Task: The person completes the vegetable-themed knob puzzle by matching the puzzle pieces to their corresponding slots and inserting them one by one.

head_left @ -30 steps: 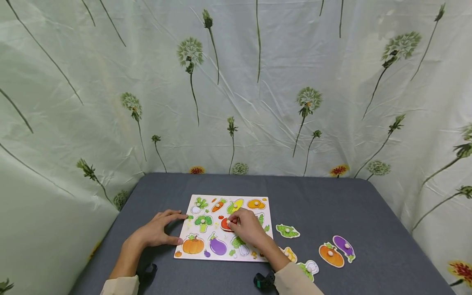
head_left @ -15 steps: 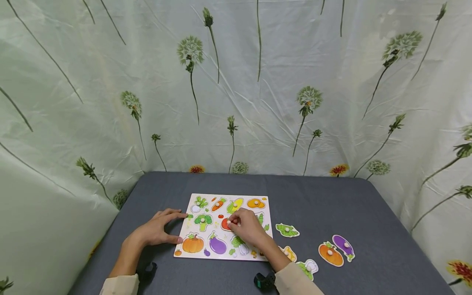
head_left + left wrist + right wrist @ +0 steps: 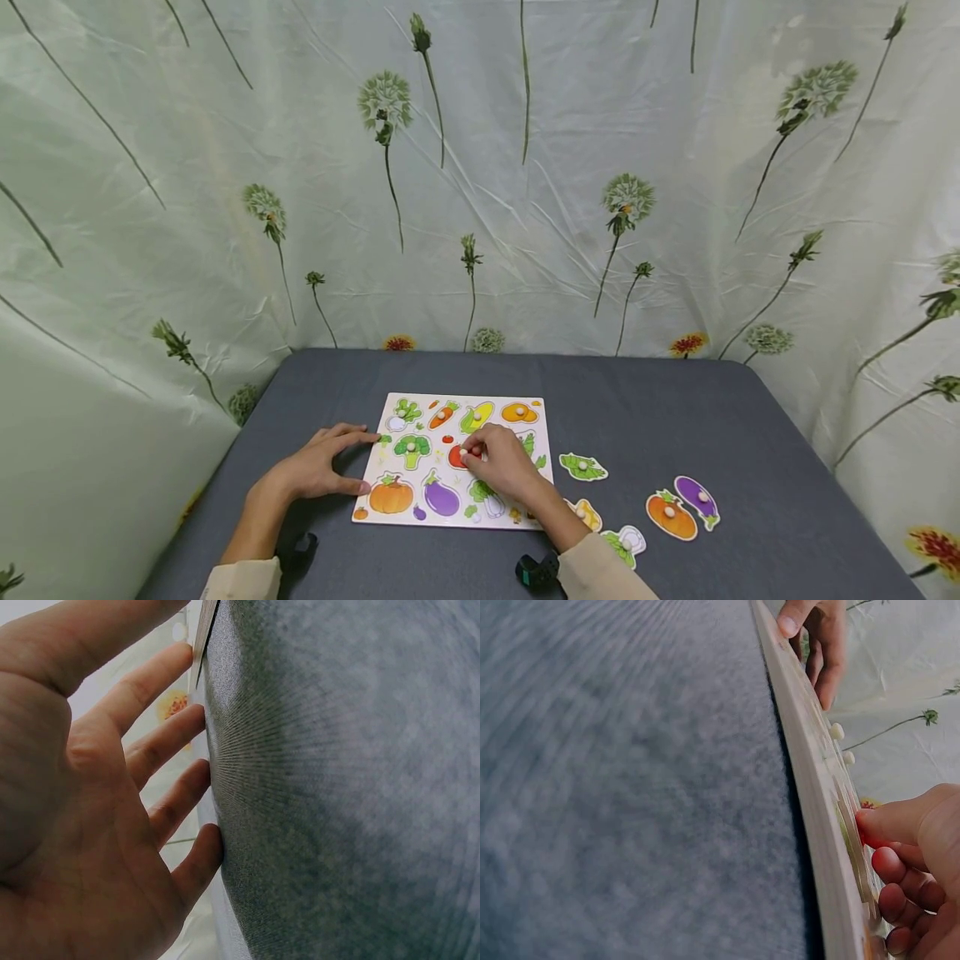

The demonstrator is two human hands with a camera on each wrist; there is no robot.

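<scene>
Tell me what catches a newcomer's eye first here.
Likely the bright vegetable puzzle board, pale against the grey cloth, where the right hand pinches a red tomato piece and the left hand touches the board's left edge. Next might come the loose orange pumpkin piece and purple eggplant piece, side by side right of the board. A dandelion-print curtain fills the background.

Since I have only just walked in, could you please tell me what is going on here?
A person is working at a knobbed vegetable puzzle board on a dark table. The right hand pinches the tomato piece at the board; whether it is fully seated is unclear. The left hand rests, fingers spread, at the left edge. To the right lie five loose pieces, including a pumpkin and an eggplant.
</scene>
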